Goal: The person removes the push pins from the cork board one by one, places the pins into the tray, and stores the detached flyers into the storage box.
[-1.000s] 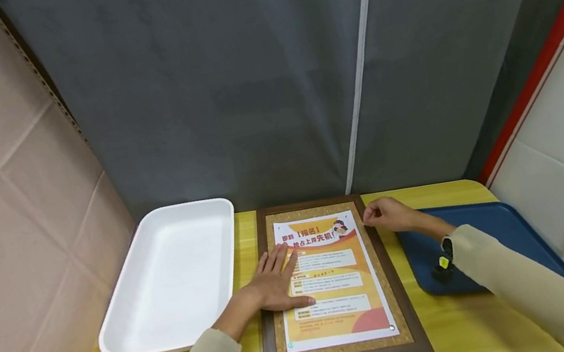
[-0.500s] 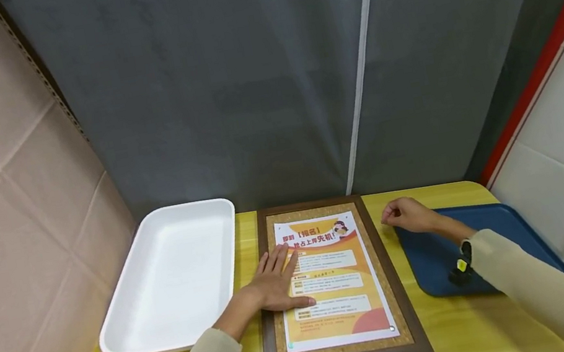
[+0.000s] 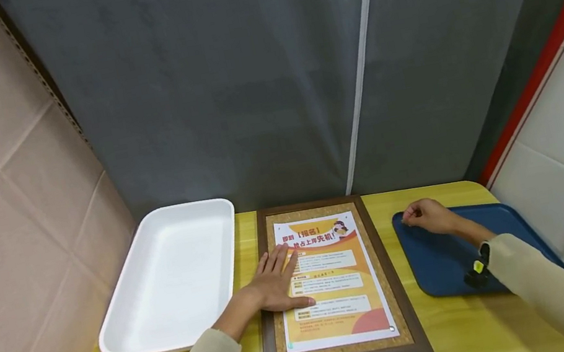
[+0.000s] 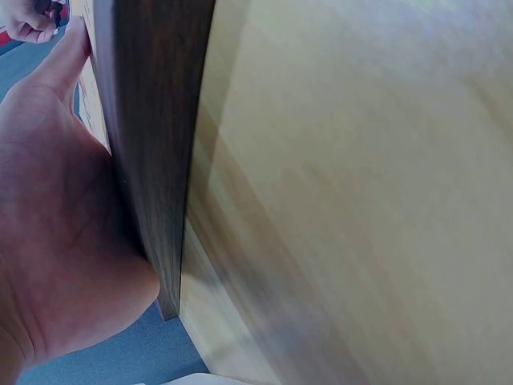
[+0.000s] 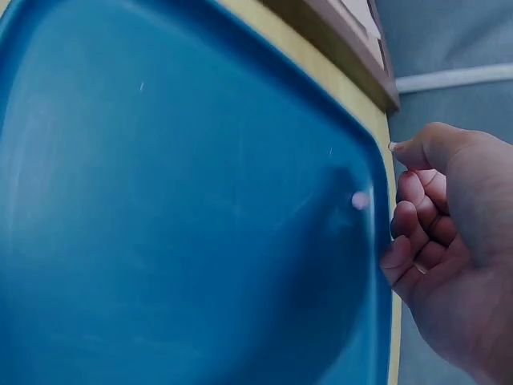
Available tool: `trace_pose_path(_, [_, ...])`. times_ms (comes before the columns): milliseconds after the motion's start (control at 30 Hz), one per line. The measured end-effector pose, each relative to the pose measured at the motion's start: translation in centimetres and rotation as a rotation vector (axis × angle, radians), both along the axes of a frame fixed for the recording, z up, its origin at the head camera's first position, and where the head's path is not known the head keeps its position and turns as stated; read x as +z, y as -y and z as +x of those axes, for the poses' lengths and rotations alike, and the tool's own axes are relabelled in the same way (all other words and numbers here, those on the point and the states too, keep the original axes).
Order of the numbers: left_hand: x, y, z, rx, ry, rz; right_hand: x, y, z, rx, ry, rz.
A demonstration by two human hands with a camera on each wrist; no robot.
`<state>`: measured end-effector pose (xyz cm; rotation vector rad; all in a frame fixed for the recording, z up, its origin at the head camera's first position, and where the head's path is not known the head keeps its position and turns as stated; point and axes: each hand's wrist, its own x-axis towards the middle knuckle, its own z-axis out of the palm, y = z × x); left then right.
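While the left hand [image 3: 276, 287] lies spread flat, gripping nothing, on the poster [image 3: 339, 292] atop the corkboard [image 3: 399, 294], the right hand [image 3: 433, 217] is over the blue tray [image 3: 436, 262]; grip curled, can't tell if holding anything.

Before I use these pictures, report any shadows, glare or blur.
Head view: fine print on the poster is too small to read; left wrist: the table looks soft-grained, with pale glare near the top; right wrist: a dark shadow crosses the blue tray, and a pale dot there is blurred.
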<state>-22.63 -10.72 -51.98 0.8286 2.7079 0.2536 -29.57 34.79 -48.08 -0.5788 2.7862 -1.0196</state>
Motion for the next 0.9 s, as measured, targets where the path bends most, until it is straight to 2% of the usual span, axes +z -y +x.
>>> trace_pose_path(200, [1.6, -0.3, 0.8, 0.002, 0.010, -0.021, -1.0, -1.4, 0.1, -0.051, 0.032, 0.024])
trace_pose_path(467, [2.2, -0.4, 1.0, 0.002, 0.007, -0.040, -1.7, -2.5, 0.1, -0.093, 0.050, 0.054])
trace_pose_path(567, [1.6, -0.3, 0.7, -0.001, 0.023, -0.015, -1.7, -2.7, 0.1, -0.094, 0.048, 0.051])
trace_pose_path(800, [2.1, -0.4, 0.7, 0.000, 0.010, -0.037, -1.7, -2.7, 0.0, -0.096, 0.045, 0.071])
trace_pose_path(900, [1.5, -0.3, 0.6, -0.002, 0.007, -0.020, -1.7, -2.6, 0.0, -0.102, 0.059, 0.081])
